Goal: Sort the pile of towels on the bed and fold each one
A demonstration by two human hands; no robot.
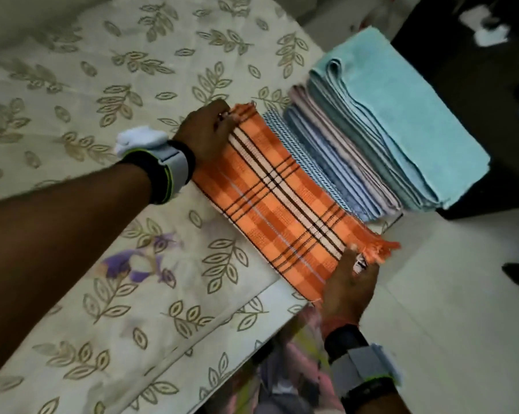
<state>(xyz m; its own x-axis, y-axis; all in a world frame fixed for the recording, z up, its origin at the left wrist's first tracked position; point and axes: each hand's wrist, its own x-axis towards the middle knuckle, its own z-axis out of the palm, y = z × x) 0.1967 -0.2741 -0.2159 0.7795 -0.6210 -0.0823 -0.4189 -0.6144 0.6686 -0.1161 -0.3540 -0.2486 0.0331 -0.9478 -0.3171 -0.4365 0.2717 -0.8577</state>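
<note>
i am viewing the bed [103, 85], which is taking up most of the frame under a leaf-print sheet. no loose pile is showing on the visible part of it.

the stack of folded towels [336, 162] is sitting at the bed's edge, stepped, with the teal towel [416, 115] lying uppermost and pink, blue and striped ones showing below it.

the orange plaid towel [282, 198] is lying folded into a long band on the sheet, just beside the stack and touching its striped edge. one fringed end is pointing away from me and the other is overhanging the bed's edge.

the left hand [206, 134] is gripping the far end, with its fingers curling over the fringe. the right hand [349, 289] is covering the near end. it is blurring, so i cannot tell whether it is pinching or only pressing.

judgement: i am working the last part of a fold, or squaring the band against the stack. sorting is looking nearly complete.

next move, as i am judging it: bring the two ends together evenly, keep the edges aligned, then set the towel on the stack without tipping it toward the floor.
</note>
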